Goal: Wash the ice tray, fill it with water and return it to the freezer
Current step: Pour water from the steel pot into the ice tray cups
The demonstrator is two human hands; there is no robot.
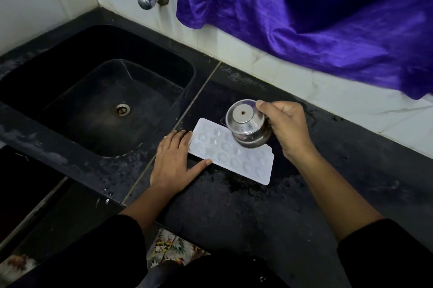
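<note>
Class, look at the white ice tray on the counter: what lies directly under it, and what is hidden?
The ice tray lies flat on the wet black counter. The steel pot, tipped in the right hand, covers its far corner.

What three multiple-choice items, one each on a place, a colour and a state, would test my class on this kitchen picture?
1. Where does the white plastic ice tray lie?
A. in the black sink
B. on the black stone counter, right of the sink
C. on the floor

2. What colour is the hanging satin cloth?
A. purple
B. green
C. yellow

3. How is the small round steel pot held?
A. upright
B. tipped over the tray
C. lying in the sink

Key: 1 B, the tray rests on the counter under the left hand; 2 A, the cloth is purple; 3 B, the right hand tilts it, base showing.
</note>
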